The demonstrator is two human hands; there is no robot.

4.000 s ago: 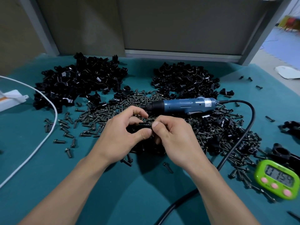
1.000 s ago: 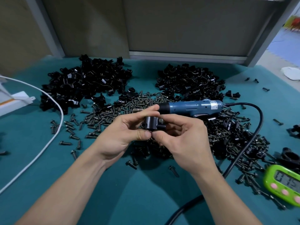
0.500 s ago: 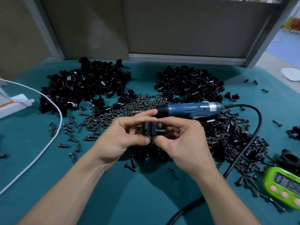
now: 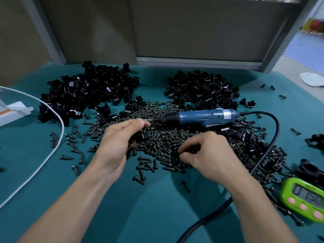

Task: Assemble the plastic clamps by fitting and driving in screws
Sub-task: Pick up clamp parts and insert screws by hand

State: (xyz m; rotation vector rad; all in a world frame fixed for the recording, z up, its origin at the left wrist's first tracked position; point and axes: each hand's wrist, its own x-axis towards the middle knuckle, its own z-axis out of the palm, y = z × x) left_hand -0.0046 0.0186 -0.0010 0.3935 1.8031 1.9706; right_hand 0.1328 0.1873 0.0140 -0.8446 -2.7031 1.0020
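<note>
While teal table [image 4: 154,214] holds parts piles [image 4: 87,95] at 11 and 1 o'clock, screw heap [image 4: 166,137] sits centre, blue screwdriver [image 4: 198,117] at its 12. Hands apart: left hand [image 4: 117,142] grips black clamp [image 4: 143,135] at heap's 9; right hand [image 4: 210,155] curls fingers into screws, grip unclear.

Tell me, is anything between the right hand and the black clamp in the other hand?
Nothing visible. The right hand is down in the pile of small dark metal screws; the left hand grips the black plastic clamp. Only loose screws lie between; the blue electric screwdriver lies farther back.
</note>
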